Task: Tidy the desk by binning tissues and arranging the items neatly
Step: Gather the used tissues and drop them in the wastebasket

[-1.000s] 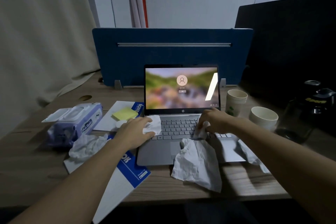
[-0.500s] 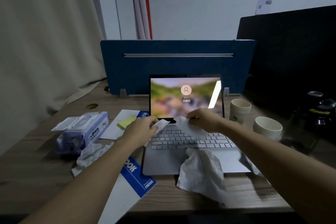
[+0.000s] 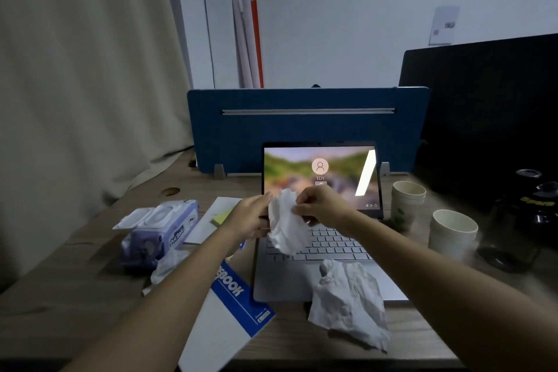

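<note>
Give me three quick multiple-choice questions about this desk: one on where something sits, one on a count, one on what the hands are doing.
1. Where is the big crumpled tissue?
A. on the laptop's front edge
B. inside a cup
C. on the wipes pack

2. How many paper cups stand right of the laptop?
A. none
B. two
C. four

3. What are the hands doing?
A. typing
B. resting flat
C. holding tissue above the keyboard

Answers: 1 A, it drapes over the palm rest onto the desk. 2 B, a second cup stands nearer. 3 C, left hand and right hand grip white tissue.
</note>
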{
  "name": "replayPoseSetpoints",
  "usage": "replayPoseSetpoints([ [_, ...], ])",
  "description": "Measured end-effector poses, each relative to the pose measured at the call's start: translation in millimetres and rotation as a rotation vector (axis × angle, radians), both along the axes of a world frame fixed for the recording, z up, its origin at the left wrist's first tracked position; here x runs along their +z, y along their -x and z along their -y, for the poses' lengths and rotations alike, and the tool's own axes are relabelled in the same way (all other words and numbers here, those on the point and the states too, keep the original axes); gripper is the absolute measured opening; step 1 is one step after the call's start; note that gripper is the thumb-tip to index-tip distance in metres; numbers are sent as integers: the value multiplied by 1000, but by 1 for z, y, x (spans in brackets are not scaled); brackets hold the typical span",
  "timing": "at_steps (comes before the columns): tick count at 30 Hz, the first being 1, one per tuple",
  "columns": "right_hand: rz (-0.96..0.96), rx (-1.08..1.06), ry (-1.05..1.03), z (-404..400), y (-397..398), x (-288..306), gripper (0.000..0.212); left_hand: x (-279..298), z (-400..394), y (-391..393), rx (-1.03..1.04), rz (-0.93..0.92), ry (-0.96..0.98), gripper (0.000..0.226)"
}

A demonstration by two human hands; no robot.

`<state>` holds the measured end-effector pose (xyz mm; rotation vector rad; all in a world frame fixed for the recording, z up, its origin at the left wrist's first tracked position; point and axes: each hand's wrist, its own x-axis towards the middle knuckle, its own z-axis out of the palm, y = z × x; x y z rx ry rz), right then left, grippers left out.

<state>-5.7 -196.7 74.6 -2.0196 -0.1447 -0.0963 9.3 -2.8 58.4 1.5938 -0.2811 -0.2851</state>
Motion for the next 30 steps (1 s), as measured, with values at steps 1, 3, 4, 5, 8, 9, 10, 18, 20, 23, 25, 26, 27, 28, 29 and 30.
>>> replayPoseSetpoints([
  [1,0,3,-2,-1,0,-1,16,0,-1,1,-11,-15,21,33],
  [3,-2,22,0,-4,2,-2,17,-1,-1,2,-28,7,15,30],
  [4,-1,37,2,-5,3,-3,15,-2,-1,2,-29,28,4,27],
  [5,1,50,3,-5,4,-3,13,-2,0,2,-28,46,-5,26],
  [8,16,72,9,-5,8,-5,6,-4,0,4,-29,91,-26,24],
  [9,16,73,9,-4,10,-5,5,-4,0,4,-27,108,-36,22],
  [10,14,73,11,-2,12,-4,5,-5,-1,4,-22,127,-47,19],
  [18,-93,95,360,33,30,-11,14,-13,-7,9,69,203,-155,10],
  [20,-145,211,540,44,38,-15,27,-16,-10,13,95,205,-186,16],
  [23,-163,324,753,52,48,-24,42,-21,-14,21,139,201,-216,27],
  [25,-180,373,798,52,53,-29,47,-23,-18,25,157,230,-252,29],
  [26,-188,393,822,50,55,-32,47,-23,-21,27,159,252,-275,27],
  [27,-195,403,854,49,56,-34,47,-23,-23,30,157,276,-297,23],
  [28,-194,402,893,48,57,-36,46,-23,-25,32,158,301,-319,20],
  [29,-184,394,939,47,58,-38,45,-23,-28,34,165,324,-339,18],
  [30,-170,376,988,46,58,-40,43,-23,-30,36,177,339,-351,17],
])
